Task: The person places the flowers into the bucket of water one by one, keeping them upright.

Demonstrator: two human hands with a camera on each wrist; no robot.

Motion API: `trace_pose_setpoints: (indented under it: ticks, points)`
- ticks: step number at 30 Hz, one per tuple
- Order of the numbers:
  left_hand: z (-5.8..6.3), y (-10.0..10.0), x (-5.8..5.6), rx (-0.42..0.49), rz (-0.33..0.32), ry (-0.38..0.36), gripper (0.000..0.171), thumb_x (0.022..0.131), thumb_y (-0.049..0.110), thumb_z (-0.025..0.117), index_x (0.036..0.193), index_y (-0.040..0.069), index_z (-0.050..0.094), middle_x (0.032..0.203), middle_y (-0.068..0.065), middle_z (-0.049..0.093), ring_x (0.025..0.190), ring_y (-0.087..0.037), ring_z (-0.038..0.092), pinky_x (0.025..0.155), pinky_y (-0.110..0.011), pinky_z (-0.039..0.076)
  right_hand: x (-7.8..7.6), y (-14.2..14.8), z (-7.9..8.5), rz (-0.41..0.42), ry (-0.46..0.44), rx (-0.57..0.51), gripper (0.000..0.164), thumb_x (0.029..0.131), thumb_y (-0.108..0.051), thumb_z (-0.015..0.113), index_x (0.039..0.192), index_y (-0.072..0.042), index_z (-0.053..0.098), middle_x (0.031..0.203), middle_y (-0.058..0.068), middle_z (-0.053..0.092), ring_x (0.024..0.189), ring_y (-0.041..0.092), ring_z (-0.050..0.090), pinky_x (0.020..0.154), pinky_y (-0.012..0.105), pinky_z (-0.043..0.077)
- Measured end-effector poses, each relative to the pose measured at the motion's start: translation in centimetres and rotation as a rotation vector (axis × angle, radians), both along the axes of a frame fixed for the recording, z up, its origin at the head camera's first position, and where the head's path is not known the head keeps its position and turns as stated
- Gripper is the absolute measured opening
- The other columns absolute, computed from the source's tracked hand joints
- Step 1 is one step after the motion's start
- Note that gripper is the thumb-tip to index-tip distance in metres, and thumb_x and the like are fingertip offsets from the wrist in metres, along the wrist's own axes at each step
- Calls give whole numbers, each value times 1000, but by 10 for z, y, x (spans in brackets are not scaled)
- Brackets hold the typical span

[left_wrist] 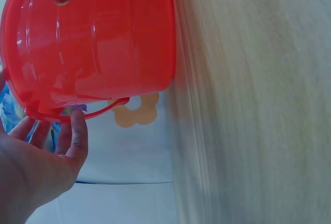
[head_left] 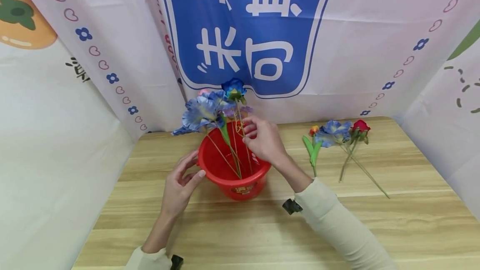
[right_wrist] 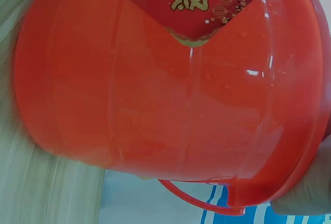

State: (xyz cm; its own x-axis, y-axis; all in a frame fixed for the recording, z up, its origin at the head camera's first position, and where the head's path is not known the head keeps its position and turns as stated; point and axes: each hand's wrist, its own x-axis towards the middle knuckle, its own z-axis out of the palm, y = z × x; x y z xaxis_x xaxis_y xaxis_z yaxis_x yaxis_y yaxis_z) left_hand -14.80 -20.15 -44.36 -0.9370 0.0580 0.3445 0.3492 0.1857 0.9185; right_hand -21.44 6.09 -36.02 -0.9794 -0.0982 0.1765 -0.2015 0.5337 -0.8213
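Observation:
A red bucket [head_left: 241, 186] stands on the table with several artificial flowers in it, among them pale blue flowers [head_left: 204, 109] and a purple one [head_left: 240, 111]. My right hand [head_left: 264, 138] is over the right side of the rim and pinches the stem of a blue rose [head_left: 234, 88], whose bloom rises above the others. On the bucket's left, my left hand [head_left: 181, 180] rests its thumb and fingers against the rim from outside. Seen from the left wrist, those fingers [left_wrist: 77, 136] lie close by the bucket's red handle [left_wrist: 106, 109].
Right of the bucket, a red rose [head_left: 361, 127], a pale blue flower [head_left: 333, 133] and a small orange-red flower with green leaves [head_left: 314, 149] lie on the wooden table [head_left: 240, 236]. A printed cloth [head_left: 345, 66] hangs behind the table's back edge.

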Motion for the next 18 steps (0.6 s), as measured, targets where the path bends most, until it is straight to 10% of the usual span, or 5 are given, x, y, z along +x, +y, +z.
trace_pose_setpoints:
  ticks: [18]
  points:
    - [-1,-2,0,1,-12,13,58,98,-3,72,153,9,59,157,-10,57,130,-14,63,96,-21,62,15,17,10,16,-14,14,52,94,-6,81,143,-6,64,137,15,71,125,32,72,99,46,64]
